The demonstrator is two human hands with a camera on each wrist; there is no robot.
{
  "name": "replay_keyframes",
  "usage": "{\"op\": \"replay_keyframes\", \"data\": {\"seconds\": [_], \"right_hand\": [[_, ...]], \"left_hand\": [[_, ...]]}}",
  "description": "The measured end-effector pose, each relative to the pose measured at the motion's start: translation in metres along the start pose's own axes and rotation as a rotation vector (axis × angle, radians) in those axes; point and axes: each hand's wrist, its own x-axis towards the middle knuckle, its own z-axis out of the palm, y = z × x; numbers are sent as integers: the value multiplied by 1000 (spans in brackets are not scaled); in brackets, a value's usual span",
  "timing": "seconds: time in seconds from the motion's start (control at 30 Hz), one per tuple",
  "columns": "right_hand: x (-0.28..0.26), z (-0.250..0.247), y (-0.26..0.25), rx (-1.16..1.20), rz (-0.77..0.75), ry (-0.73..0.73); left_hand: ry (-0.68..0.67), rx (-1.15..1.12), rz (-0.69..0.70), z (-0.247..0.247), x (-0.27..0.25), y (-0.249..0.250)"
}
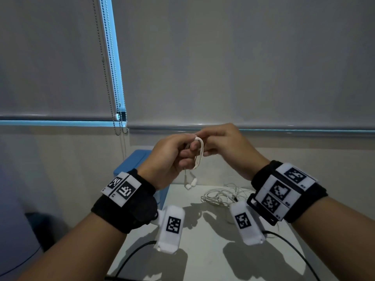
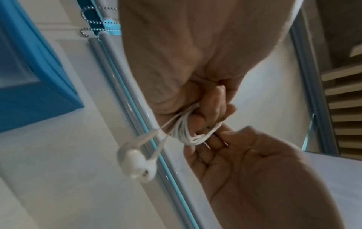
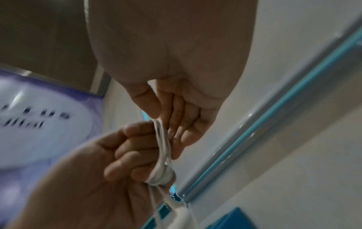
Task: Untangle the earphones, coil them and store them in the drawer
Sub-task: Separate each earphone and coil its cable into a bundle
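Earphones (image 1: 199, 153) coiled around left hand (image 1: 169, 159) fingers, right hand (image 1: 225, 145) fingers pinching coil

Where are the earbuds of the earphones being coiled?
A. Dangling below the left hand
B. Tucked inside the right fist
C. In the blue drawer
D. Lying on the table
A: the earbuds hang on their wires under the left hand, above the table.

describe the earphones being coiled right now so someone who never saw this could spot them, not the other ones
Above the white table, in front of the grey roller blind, the left hand and right hand meet. The coiled earphones are looped around the left hand's fingers, two earbuds dangling below. The tangled earphones lie loose on the table, untouched.
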Motion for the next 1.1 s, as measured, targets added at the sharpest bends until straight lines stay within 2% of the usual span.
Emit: {"op": "replay_keyframes", "data": {"seconds": [0.07, 0.17, 0.27, 0.43, 0.67, 0.8, 0.93, 1.1], "right_hand": [[-3, 4, 4, 216, 87, -43], [-9, 10, 11, 202, 61, -72], [-10, 16, 21, 203, 73, -2], [-11, 17, 27, 290, 194, 71], [-16, 8, 29, 538, 366, 9], [-18, 10, 33, 460, 369, -4], [-16, 13, 39, 342, 370, 4], [-15, 13, 39, 302, 372, -13]], "left_hand": [[11, 1, 38, -2, -1, -1], [10, 34, 63, -7, -2, -6], [62, 52, 56, -9, -3, -9], [183, 48, 60, -19, -3, -15], [212, 27, 26, -24, -4, -24], [246, 11, 31, -21, -2, -27], [287, 89, 69, -16, 0, -26], [334, 146, 105, -14, 2, -25]]}}
